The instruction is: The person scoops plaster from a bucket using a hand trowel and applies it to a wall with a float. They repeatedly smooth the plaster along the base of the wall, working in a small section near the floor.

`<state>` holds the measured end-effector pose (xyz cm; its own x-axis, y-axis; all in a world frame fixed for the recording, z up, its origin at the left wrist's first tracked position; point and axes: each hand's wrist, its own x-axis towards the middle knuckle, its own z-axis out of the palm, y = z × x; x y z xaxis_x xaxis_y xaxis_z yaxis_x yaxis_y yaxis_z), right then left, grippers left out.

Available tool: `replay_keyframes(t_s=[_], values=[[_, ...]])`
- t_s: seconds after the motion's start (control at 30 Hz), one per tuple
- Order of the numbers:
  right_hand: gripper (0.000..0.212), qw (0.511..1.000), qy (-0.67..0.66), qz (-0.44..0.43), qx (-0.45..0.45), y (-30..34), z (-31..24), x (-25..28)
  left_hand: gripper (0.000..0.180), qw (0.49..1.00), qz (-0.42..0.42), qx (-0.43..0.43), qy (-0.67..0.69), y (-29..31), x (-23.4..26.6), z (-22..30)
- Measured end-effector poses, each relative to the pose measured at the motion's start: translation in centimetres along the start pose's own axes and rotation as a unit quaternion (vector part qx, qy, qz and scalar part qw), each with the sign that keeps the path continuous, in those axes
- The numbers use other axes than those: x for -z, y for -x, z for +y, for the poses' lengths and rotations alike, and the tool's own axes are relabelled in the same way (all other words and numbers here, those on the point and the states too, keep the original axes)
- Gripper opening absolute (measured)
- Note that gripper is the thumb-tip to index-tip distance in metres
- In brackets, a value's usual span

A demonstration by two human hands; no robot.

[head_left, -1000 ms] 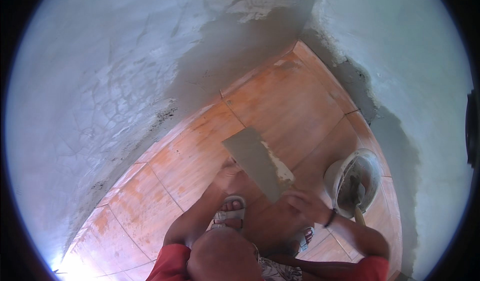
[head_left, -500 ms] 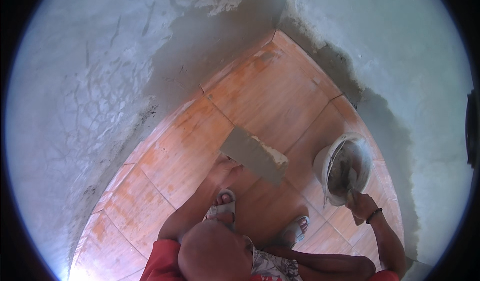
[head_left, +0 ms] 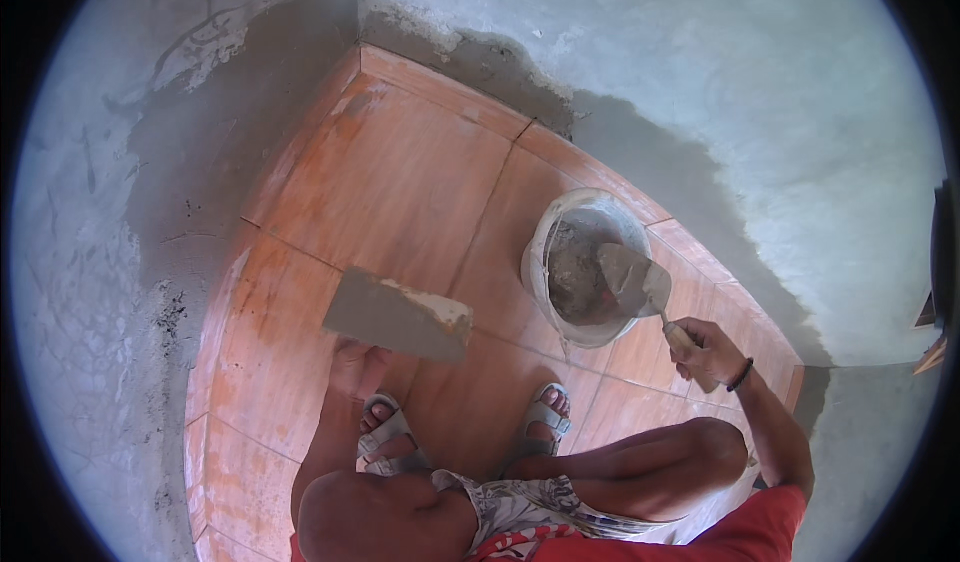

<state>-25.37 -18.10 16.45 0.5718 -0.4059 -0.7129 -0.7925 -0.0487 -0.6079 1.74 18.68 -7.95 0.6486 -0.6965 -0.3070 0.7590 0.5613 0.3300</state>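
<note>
The right hand (head_left: pixel 708 350), right of the frame's centre, has its grip wrapped round the handle of the trowel (head_left: pixel 635 279). From that grip the blade lies up and to the left, the trowel's long axis slanting from lower right to upper left, so that the blade crosses the right side of the mouth of the bucket (head_left: pixel 538 282). The right hand is much the nearer to the bucket and to the grey mix (head_left: pixel 572 272) in it.

The left hand (head_left: pixel 358 367), left of centre, holds the board (head_left: pixel 395 320) at its lower edge. The board lies up and to the right of this grip, its long axis nearly level but dipping to the right; its right end faces the bucket across a strip of tiled floor (head_left: pixel 420 187).

The board hides part of the left grip, and whether it has a handle underneath cannot be told. The blade covers some of the mix and the bucket's rim; whether it touches either or hangs above is unclear, as is any load on it. The dark thing (head_left: pixel 940 257) at the right edge is cut off and hard to make out.
</note>
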Motion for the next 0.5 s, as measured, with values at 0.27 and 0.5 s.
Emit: replay_keyframes(t_s=[0.27, 0.5], values=[[0.045, 0.979, -0.086, -0.115, 0.142, -0.3, -4.5, -4.7, 0.062, 0.987, -0.127, 0.096, 0.02, -1.7, -3.9, 0.2], [0.05, 0.936, 0.06, -0.132, 0.322, -5.6, -9.9, -10.8, 0.063, 0.986, -0.16, 0.053, 0.011, -0.6, -6.3, 3.1]])
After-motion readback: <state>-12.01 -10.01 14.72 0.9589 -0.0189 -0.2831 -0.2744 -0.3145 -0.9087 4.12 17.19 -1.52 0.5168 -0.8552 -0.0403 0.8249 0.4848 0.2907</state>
